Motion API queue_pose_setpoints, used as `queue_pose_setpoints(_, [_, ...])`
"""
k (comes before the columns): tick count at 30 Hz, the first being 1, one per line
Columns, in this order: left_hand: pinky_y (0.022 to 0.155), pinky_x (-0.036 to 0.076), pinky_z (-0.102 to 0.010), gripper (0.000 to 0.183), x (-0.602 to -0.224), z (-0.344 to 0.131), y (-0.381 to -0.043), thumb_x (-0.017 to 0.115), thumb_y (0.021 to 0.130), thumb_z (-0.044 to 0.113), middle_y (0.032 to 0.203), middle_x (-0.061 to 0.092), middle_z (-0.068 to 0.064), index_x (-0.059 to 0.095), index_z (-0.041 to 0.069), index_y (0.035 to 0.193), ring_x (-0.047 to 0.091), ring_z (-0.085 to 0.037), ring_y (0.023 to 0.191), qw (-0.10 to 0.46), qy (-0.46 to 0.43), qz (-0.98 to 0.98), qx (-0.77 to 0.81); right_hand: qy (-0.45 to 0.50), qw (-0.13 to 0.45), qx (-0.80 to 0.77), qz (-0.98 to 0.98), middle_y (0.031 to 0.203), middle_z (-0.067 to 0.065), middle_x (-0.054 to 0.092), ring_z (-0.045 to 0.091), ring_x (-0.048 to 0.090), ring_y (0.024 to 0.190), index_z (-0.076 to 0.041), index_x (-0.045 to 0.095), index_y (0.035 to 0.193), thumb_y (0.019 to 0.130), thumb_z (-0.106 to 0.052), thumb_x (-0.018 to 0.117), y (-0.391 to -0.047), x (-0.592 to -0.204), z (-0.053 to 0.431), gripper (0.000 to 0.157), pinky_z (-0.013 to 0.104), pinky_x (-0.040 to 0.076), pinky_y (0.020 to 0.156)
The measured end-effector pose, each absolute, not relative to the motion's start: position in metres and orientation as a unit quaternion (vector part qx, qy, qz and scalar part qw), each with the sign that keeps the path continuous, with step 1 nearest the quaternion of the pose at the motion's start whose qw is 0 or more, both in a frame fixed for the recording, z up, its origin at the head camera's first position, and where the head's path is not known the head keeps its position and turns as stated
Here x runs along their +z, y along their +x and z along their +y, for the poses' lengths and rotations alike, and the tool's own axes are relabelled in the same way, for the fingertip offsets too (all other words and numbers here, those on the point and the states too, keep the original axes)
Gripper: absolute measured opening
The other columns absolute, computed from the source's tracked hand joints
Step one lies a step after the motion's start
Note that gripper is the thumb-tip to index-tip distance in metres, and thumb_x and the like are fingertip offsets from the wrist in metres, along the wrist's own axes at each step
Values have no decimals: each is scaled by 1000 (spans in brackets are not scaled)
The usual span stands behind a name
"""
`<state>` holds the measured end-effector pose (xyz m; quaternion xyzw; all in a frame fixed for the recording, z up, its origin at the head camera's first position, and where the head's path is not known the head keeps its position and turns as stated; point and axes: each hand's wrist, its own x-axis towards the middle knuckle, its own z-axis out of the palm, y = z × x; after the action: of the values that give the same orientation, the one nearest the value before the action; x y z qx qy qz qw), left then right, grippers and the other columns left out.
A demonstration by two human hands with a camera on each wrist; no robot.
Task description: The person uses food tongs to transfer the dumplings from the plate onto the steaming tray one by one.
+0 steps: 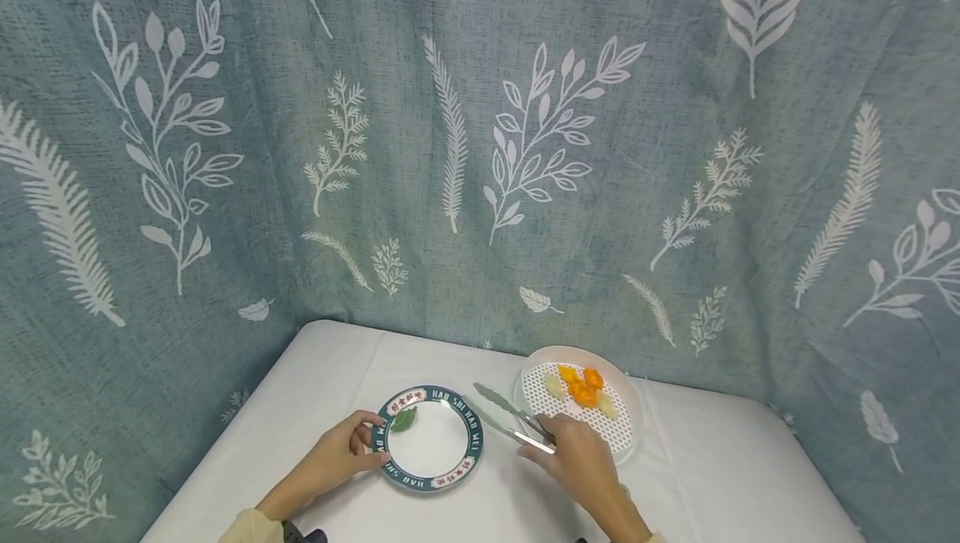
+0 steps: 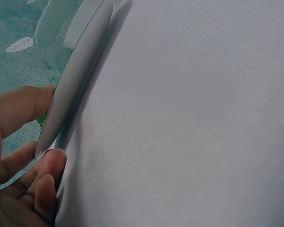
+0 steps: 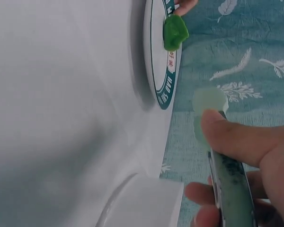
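My left hand [image 1: 341, 447] holds the left rim of a round white plate [image 1: 435, 447] with a dark green lettered border. In the left wrist view, its thumb and fingers pinch the edge of the plate [image 2: 78, 71]. One glossy, curved green piece [image 1: 403, 420] lies on the plate's left side. My right hand [image 1: 581, 455] grips metal tongs [image 3: 232, 189] with pale green tips. Those tips stand apart near the plate's right rim, with nothing visible between them. The right hand's palm is partly hidden in the head view.
Right of the plate and behind my right hand sits a round white perforated tray [image 1: 632, 410]. Several orange pieces [image 1: 583, 393] and pale yellow pieces [image 1: 553, 385] lie in it. The white-covered table [image 1: 330, 368] meets a leaf-patterned teal curtain [image 1: 450, 276] at the back.
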<state>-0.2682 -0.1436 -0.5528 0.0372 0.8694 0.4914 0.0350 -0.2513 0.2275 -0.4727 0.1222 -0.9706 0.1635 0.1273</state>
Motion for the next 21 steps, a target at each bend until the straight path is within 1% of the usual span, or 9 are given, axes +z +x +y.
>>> queue_pose_setpoints(2, [62, 44, -27, 62, -553, -144, -268, 91, 77, 29, 91, 56, -1, 62, 12, 130, 51, -18, 76, 36, 36, 868, 494, 142, 123, 161, -969, 75, -11, 61, 8, 45, 63, -13, 79, 114, 75, -46, 89, -251, -474, 224, 52, 27, 38, 57])
queue_pose_setpoints(6, [62, 44, -28, 61, -554, -144, -269, 91, 77, 28, 90, 56, 0, 62, 13, 129, 51, -18, 76, 34, 35, 867, 495, 169, 105, 163, -967, 73, -12, 56, 7, 44, 63, -14, 79, 114, 76, -46, 88, -251, -477, 217, 51, 25, 37, 57])
queue_pose_setpoints(9, [62, 44, -28, 60, -555, -143, -269, 91, 77, 27, 90, 55, 0, 62, 14, 128, 51, -17, 76, 34, 32, 869, 493, 189, 100, 163, -963, 70, -11, 52, 7, 43, 62, -16, 79, 112, 76, -46, 88, -252, -479, 214, 48, 25, 36, 56])
queue_pose_setpoints(14, [62, 44, -29, 60, -555, -143, -270, 91, 77, 27, 90, 56, 0, 63, 14, 128, 51, -18, 76, 34, 26, 870, 491, 212, 89, 150, -962, 71, -11, 52, 6, 42, 62, -18, 79, 110, 76, -47, 88, -256, -482, 207, 46, 25, 36, 56])
queue_pose_setpoints(18, [62, 44, -29, 60, -554, -143, -270, 91, 77, 28, 91, 56, 0, 63, 14, 128, 51, -17, 76, 35, 24, 872, 488, 220, 90, 135, -962, 70, -12, 50, 6, 40, 63, -20, 79, 109, 76, -48, 87, -258, -488, 201, 44, 25, 35, 55])
queue_pose_setpoints(21, [63, 44, -29, 60, -554, -143, -269, 91, 77, 29, 91, 56, 0, 63, 14, 129, 51, -17, 76, 39, 22, 871, 489, 233, 102, 128, -959, 69, -14, 48, 5, 39, 62, -19, 79, 109, 77, -50, 86, -258, -492, 196, 45, 25, 34, 56])
